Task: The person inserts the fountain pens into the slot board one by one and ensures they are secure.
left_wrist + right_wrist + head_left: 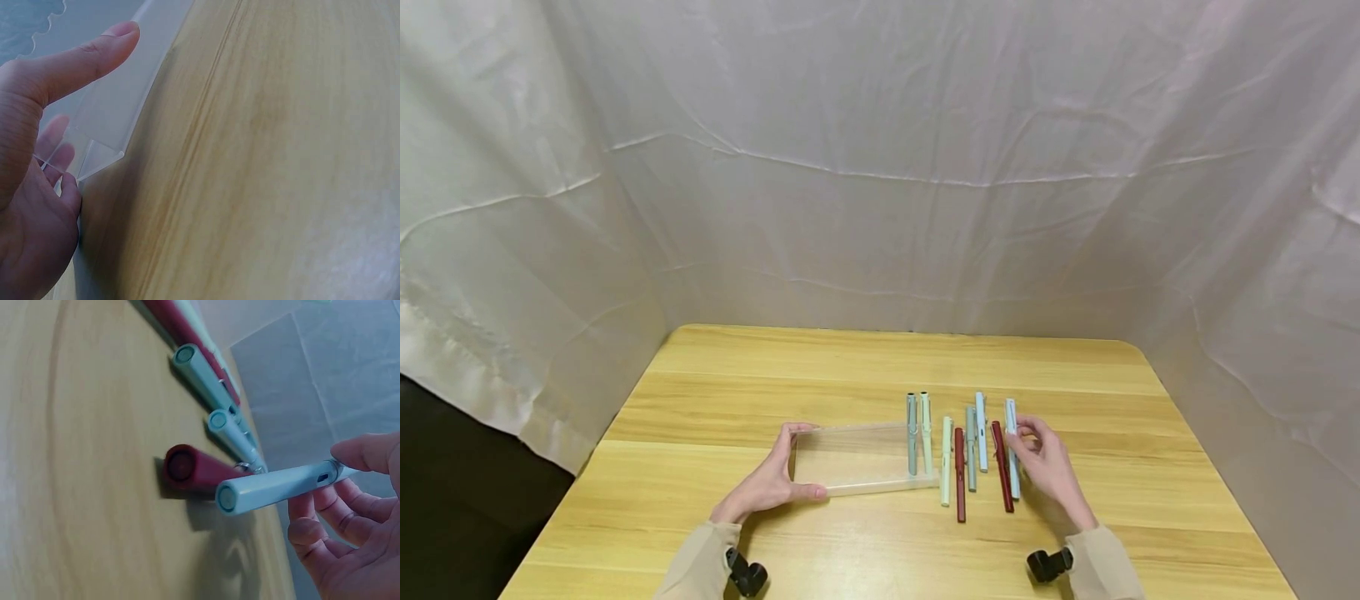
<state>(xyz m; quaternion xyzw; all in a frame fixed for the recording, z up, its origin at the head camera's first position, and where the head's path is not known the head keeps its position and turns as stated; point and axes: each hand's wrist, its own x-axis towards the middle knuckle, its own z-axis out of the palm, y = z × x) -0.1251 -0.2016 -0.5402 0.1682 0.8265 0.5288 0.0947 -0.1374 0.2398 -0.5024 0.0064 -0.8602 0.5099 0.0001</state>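
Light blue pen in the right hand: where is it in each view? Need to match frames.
Head: light blue pen at far right of the pen row, in the right hand's grip.
Left wrist: not in it; only the left hand holding the clear box.
Right wrist: centre right, end lifted, pinched.
Shared landmark: wooden table.

A wooden table (820, 358) stands before a creased white cloth backdrop (880, 167), beside a dark floor (445, 517).

Both hands (771, 483) (1047, 467) curled, gripping
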